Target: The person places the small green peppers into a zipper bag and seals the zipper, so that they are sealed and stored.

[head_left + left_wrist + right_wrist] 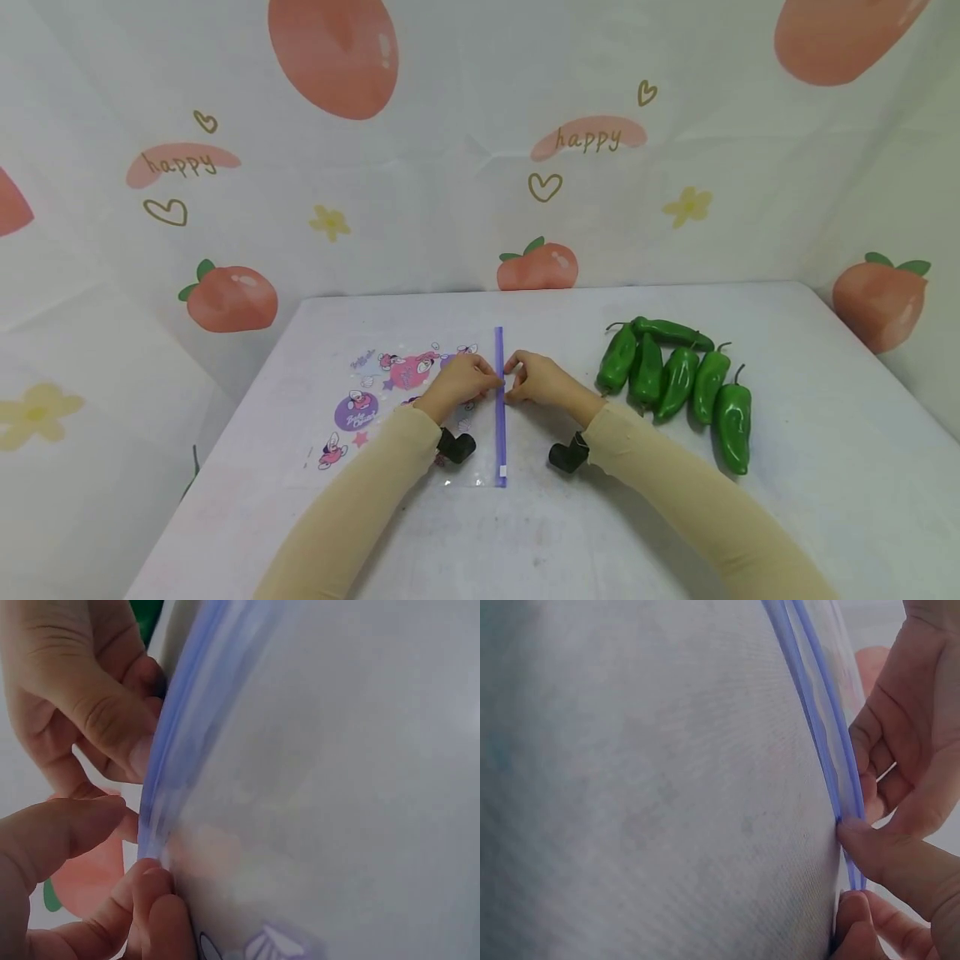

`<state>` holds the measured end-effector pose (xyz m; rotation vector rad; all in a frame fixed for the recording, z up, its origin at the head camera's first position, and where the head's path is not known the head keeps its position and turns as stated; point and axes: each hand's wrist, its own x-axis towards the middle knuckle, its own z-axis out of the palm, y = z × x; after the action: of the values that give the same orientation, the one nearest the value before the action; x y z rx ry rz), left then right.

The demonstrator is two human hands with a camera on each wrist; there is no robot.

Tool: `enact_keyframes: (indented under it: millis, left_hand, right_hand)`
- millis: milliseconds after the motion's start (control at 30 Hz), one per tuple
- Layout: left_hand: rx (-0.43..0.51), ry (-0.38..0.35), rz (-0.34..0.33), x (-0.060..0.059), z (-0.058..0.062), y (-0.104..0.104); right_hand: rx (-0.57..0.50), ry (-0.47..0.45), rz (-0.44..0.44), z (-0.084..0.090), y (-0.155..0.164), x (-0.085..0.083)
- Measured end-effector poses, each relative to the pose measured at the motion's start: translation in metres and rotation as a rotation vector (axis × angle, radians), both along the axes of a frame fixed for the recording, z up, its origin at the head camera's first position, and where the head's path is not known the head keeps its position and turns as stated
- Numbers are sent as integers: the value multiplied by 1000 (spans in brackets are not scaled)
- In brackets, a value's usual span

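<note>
A clear zip bag (pixel 390 400) printed with pink and purple cartoons lies flat on the table. Its purple zip strip (pixel 499 417) runs toward me along the bag's right edge. My left hand (pixel 480 377) pinches the strip from the bag's side, and my right hand (pixel 525 377) pinches it from the other side, fingertips almost meeting. In the left wrist view my left hand's thumb and fingers (pixel 142 889) close on the strip (pixel 161 765), lifted a little off the cloth. In the right wrist view the right hand's fingertips (pixel 862 847) press the strip's two ridges (pixel 817 735).
Several green peppers (pixel 675 379) lie in a row to the right of my right hand. A white cloth covers the table (pixel 825 433). A peach-printed backdrop (pixel 480 167) hangs behind and at both sides. Black wrist mounts (pixel 567 456) sit under both forearms.
</note>
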<state>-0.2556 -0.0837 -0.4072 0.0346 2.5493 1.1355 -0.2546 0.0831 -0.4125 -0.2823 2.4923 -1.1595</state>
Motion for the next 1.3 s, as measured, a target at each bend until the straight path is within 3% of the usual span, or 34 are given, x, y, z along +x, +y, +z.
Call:
enact_keyframes:
  millis: [200,967,1300]
  left_hand:
    - [-80,26,-15,-1,-1,4]
    - [-192,55,-25,-3,4,9]
    - [-167,68,-24,-3,5,13]
  right_hand:
    - [4,13,13,0,0,0]
    - [30,27,45,1,2,-4]
    - [41,3,34,6,0,-1]
